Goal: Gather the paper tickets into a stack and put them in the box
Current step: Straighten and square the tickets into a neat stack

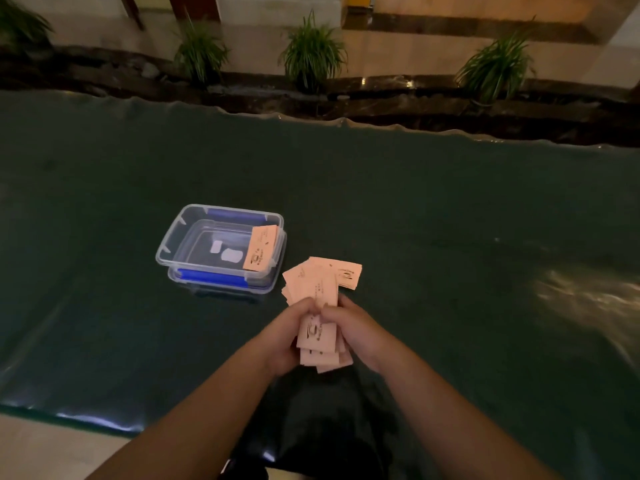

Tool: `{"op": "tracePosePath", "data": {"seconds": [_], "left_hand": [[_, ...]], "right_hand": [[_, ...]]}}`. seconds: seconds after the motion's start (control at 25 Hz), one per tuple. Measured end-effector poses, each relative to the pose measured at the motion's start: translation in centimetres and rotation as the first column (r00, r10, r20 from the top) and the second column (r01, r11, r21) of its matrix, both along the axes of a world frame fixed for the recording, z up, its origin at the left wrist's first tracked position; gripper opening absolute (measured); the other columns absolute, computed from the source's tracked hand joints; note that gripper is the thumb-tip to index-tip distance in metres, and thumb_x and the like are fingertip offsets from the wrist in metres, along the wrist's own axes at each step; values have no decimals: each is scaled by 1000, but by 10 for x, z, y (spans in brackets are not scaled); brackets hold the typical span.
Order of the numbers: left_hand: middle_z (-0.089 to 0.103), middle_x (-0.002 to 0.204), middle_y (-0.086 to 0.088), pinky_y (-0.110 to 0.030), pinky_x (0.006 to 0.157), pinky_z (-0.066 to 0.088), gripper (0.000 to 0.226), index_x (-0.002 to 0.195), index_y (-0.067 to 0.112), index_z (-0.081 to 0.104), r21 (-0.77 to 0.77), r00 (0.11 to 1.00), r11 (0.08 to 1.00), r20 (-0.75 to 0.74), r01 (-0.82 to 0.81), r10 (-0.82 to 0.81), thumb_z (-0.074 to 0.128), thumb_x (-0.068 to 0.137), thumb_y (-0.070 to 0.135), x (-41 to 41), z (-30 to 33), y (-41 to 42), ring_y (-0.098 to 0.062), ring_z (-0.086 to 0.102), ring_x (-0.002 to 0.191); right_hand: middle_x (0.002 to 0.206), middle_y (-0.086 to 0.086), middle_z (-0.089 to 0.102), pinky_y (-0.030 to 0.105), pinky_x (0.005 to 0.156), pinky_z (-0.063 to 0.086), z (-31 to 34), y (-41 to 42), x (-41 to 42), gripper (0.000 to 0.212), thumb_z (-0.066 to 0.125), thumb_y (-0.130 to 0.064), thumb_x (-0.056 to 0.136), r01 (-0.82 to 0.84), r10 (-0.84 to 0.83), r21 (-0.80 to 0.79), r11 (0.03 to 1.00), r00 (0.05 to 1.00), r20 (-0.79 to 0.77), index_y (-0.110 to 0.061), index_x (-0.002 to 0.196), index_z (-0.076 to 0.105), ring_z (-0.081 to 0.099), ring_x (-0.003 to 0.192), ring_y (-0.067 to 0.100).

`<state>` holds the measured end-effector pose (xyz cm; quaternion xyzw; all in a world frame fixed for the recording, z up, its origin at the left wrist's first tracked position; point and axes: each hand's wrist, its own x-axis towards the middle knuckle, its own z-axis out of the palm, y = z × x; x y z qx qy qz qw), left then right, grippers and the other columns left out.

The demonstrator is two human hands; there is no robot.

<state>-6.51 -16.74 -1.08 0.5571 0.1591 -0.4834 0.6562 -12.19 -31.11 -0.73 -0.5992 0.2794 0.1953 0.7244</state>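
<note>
An uneven bundle of pale pink paper tickets (pixel 317 292) is held just above the dark green table, its ends fanning out above and below my fingers. My left hand (pixel 289 336) grips the bundle from the left and my right hand (pixel 349 329) from the right. One more pink ticket (pixel 260 249) leans against the inner right wall of the clear plastic box (pixel 166 244), which sits to the upper left of my hands. The box rests on its lid with blue clips (pixel 211 277).
The green table cover (pixel 433 220) spreads wide on all sides, with a wavy far edge. Beyond it runs a dark ledge with several potted grass plants (pixel 313 53). A glare patch (pixel 588 292) lies at the right.
</note>
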Motion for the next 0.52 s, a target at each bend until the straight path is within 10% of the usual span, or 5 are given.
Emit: {"op": "tracePosePath", "data": {"seconds": [0.36,0.52], "left_hand": [[79,108,-13,-42,80,56,44,129,15,65,-180,969,952,-59,-247,240,73,85,18,40,-6,-61,-29,71,106],[80,98,-7,-35,81,53,44,122,15,71,-119,967,965,-134,-232,216,81,81,23,46,-23,-80,-22,70,102]], "right_hand": [[121,9,79,47,80,63,-11,-45,17,83,88,-28,85,567,-566,205,798,821,-73,-31,152,41,75,111,28],[130,6,71,41,80,64,-19,-48,42,100,94,-17,78,633,-632,26,774,774,-47,-28,159,36,77,104,22]]}}
